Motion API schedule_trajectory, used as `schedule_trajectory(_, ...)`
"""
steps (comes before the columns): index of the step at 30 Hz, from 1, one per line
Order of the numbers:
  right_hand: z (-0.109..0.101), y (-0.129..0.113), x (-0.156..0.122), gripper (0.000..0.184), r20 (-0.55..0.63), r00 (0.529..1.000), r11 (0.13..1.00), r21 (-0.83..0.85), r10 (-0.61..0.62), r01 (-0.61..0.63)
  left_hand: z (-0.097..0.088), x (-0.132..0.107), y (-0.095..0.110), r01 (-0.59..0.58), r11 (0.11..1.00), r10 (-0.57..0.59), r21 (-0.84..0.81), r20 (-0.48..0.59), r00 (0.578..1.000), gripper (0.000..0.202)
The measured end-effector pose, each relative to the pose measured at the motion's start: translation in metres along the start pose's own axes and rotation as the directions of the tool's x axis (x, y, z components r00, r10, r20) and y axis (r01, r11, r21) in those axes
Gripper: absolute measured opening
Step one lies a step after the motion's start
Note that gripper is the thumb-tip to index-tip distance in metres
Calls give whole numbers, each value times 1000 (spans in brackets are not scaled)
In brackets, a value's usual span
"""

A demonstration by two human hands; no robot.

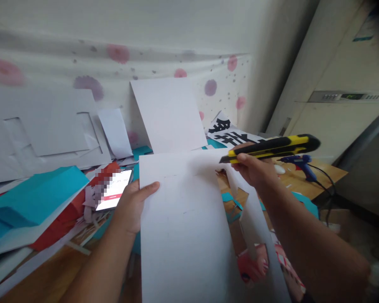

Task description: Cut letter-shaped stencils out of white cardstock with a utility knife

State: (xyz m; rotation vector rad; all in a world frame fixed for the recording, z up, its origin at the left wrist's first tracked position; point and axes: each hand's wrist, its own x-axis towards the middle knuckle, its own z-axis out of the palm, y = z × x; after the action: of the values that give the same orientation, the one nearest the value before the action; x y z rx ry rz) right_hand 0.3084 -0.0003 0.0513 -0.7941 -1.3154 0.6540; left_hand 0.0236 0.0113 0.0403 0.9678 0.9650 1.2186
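A large white board (183,240) is held up in front of me, with faint pencil marks on its face. My left hand (135,202) grips its left edge, thumb on the front and the other fingers hidden behind. Near the board's upper right corner, my right hand (251,168) is closed on a black-and-yellow utility knife (278,147). The knife points left, its tip close to the board; I cannot tell whether it touches. A narrower white strip with cut openings (255,219) hangs at the board's right side.
A lit phone (116,191) lies left, beside turquoise paper (34,202) and red paper (60,227). White boards (170,113) lean against the spotted wall covering (211,87). A blue glue gun (303,166) with a cord rests right on the wooden table (331,172), near a refrigerator (328,71).
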Motion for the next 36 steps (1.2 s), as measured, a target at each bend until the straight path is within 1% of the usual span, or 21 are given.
schedule_trajectory(1, 1, 2, -3, 15, -52, 999, 1000, 17, -7, 8, 0, 0, 0, 0, 1000, 0, 7, -1, 1000, 44)
schedule_trajectory(2, 4, 5, -7, 13, -73, 997, 1000, 0, -18, 18, 1, 1, 0, 3, 1000, -3, 10, 2, 1000, 44)
schedule_trajectory(3, 8, 8, -11, 13, -87, 995, 998, -43, -44, 40, 1, 1, 0, 6, 1000, -6, 9, 5, 1000, 44)
schedule_trajectory(6, 23, 18, -25, 16, -142, 972, 965, -216, -185, 152, 0, 2, -1, 21, 1000, -21, -2, 20, 1000, 45)
schedule_trajectory(8, 31, 25, -32, 16, -159, 954, 936, -291, -254, 200, -1, 2, -1, 24, 1000, -24, -2, 25, 999, 44)
schedule_trajectory(11, 37, 31, -36, 16, -162, 939, 911, -339, -303, 235, -2, 1, -1, 35, 999, -35, 5, 31, 999, 43)
schedule_trajectory(15, 37, 32, -36, 15, -143, 944, 900, -371, -299, 229, 1, -1, 1, 40, 999, -41, 17, 5, 999, 44)
schedule_trajectory(19, 37, 32, -36, 14, -126, 946, 888, -401, -297, 226, 4, -2, 1, 27, 1000, -27, 9, 1, 1000, 44)
schedule_trajectory(23, 36, 34, -37, 14, -108, 968, 891, -425, -227, 161, 4, -2, 1, 8, 1000, -8, 20, -4, 1000, 43)
schedule_trajectory(26, 37, 35, -40, 12, -102, 969, 876, -457, -227, 157, 5, -3, 1, 5, 1000, -5, 24, -17, 1000, 44)
schedule_trajectory(30, 46, 30, -44, 12, -163, 958, 871, -473, -236, 134, 8, -6, 3, 7, 1000, -6, 18, -35, 999, 44)
schedule_trajectory(33, 56, 24, -48, 10, -252, 944, 890, -448, -212, 80, 9, -8, 3, -12, 1000, 13, 17, -58, 998, 43)
schedule_trajectory(36, 63, 20, -51, 10, -330, 924, 892, -452, -192, 23, 10, -9, 3, -22, 1000, 23, 21, -54, 998, 43)
